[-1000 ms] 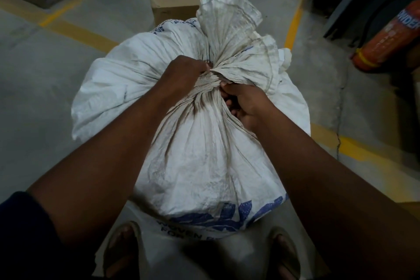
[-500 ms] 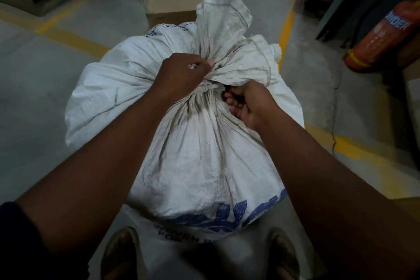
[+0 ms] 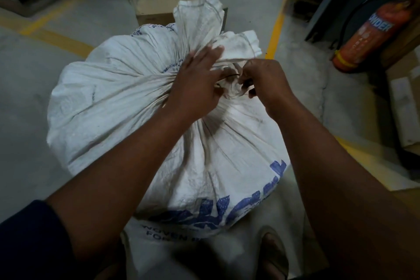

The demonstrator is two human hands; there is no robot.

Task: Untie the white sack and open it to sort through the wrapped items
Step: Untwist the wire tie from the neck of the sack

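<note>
Grey concrete floor (image 3: 34,120) carries one white sack (image 3: 118,102), one cardboard box (image 3: 156,4) behind it, one fire extinguisher (image 3: 368,34). Left hand (image 3: 195,88) rests fingers spread on the sack's neck; right hand (image 3: 266,84) pinches the dark tie (image 3: 229,76).

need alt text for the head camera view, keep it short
Two bare hands work at the tied neck of a full white sack standing on a concrete floor: left hand spread on the fabric, right hand pinching the knot.
</note>
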